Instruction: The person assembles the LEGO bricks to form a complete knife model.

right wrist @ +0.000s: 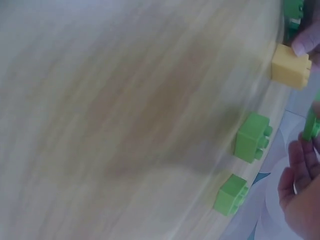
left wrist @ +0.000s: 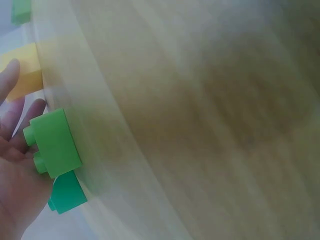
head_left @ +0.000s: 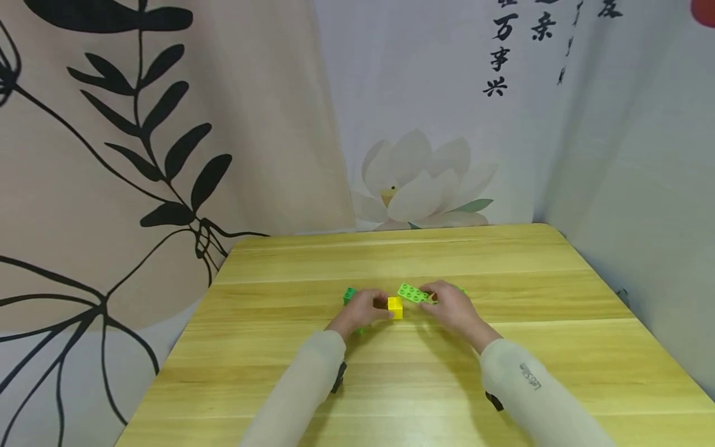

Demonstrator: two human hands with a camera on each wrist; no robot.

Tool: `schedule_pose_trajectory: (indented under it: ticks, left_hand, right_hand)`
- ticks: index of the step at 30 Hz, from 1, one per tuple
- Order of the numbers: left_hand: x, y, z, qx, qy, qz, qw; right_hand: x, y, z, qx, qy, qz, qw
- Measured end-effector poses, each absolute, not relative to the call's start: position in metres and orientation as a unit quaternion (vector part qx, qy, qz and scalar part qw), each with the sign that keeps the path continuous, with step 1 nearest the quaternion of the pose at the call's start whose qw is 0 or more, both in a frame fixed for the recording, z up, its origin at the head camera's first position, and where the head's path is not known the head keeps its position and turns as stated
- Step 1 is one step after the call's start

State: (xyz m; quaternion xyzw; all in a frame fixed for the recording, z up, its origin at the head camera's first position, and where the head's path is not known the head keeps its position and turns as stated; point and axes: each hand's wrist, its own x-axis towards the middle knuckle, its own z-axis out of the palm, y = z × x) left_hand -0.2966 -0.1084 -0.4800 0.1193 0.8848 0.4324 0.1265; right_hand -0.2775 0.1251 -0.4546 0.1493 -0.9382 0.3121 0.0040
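In the head view my left hand pinches a yellow toy building brick, which stands studs up. My right hand holds a thin, light green studded plate by its right end, raised just right of the yellow brick. Beside my left palm, the left wrist view has a light green brick and a darker green one. Two more light green bricks, a nearer one and a smaller-looking one, lie near my right hand in the right wrist view.
A wood-grain table carries all the bricks. Behind it hangs a light curtain printed with dark leaves, a lotus and writing. Dark straps show at both sleeve cuffs.
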Motion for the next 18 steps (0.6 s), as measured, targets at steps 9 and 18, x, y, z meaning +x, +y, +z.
schedule_pose_trajectory:
  ticks: [9, 18]
  left_hand:
    - [-0.298, -0.11, -0.483, 0.13, 0.893, 0.415, 0.12]
    - [-0.297, -0.109, -0.483, 0.135, 0.893, 0.414, 0.113]
  right_hand:
    - [-0.287, 0.125, -0.448, 0.209, -0.926, 0.314, -0.033]
    - [-0.294, 0.115, -0.447, 0.255, -0.92, 0.295, -0.049]
